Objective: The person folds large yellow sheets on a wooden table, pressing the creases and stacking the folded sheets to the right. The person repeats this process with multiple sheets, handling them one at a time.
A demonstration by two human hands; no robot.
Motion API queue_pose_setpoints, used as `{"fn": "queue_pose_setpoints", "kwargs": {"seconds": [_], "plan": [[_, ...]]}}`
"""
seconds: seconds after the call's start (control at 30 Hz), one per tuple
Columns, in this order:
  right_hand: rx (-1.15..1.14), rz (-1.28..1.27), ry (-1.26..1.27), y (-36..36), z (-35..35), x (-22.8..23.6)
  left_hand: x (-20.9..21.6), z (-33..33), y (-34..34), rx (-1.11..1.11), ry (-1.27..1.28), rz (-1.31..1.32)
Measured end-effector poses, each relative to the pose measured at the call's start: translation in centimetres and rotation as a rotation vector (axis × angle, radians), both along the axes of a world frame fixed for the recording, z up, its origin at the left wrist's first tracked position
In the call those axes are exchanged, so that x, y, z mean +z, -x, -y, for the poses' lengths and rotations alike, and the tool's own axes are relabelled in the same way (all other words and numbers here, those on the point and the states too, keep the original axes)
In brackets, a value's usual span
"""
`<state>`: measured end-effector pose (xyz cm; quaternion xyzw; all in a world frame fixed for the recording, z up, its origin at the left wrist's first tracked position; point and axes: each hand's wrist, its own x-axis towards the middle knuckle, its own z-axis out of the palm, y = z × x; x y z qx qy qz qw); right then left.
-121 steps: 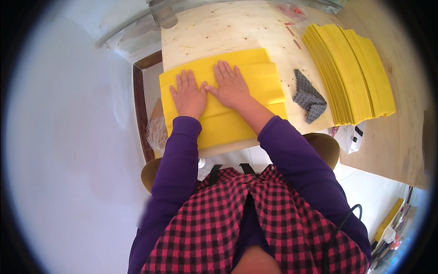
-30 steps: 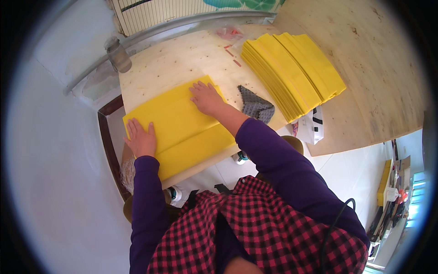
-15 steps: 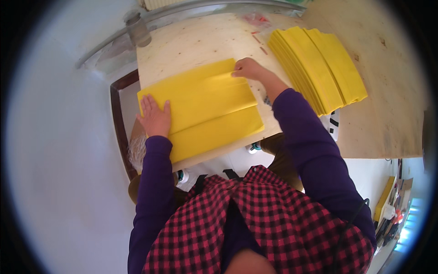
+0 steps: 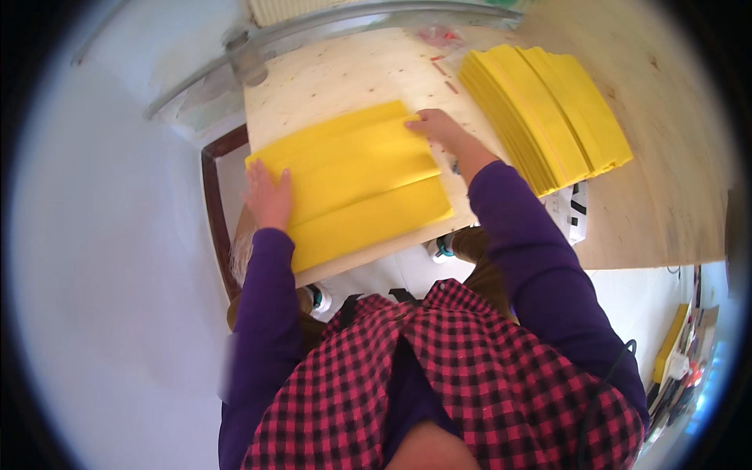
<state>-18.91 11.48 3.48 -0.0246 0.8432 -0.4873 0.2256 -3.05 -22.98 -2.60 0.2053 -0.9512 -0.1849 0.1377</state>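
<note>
A folded yellow cloth-like sheet lies on the wooden table in front of me, with a crease running across its nearer part. My left hand rests at its left edge, fingers apart and pointing away from me. At the far right corner, my right hand pinches the edge of the upper layer between thumb and fingers. Right of that hand sits a thick stack of folded yellow sheets, made of similar material.
The pale wooden table meets a broad wooden board on the right. A clear jar stands at the far left corner, beside a grey pipe. A red and clear plastic bag lies at the back. Below the stack is a white package.
The upper layer's fold has shifted toward the far edge, and my right hand has moved slightly right with it. My left hand stays at the left edge. The view has shifted a little.
</note>
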Motion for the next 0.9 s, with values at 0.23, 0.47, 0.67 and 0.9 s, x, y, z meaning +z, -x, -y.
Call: {"fn": "queue_pose_setpoints", "kwargs": {"seconds": [0.23, 0.47, 0.67, 0.9], "plan": [[-0.083, -0.271, 0.026, -2.2, 0.2, 1.7, 3.1, -2.2, -4.7, -0.260, -0.299, -0.574], [-0.234, -0.221, 0.166, -7.3, -1.8, 5.6, 4.1, -10.7, -12.5, -0.283, -1.842, 0.011], [-0.265, -0.294, 0.283, -12.8, -4.1, 8.0, 4.8, -16.5, -13.4, -0.191, -2.471, 0.093], [-0.299, -0.290, 0.381, -19.2, -8.1, 9.4, 4.5, -17.2, -10.1, -0.080, -2.466, -0.327]]}}
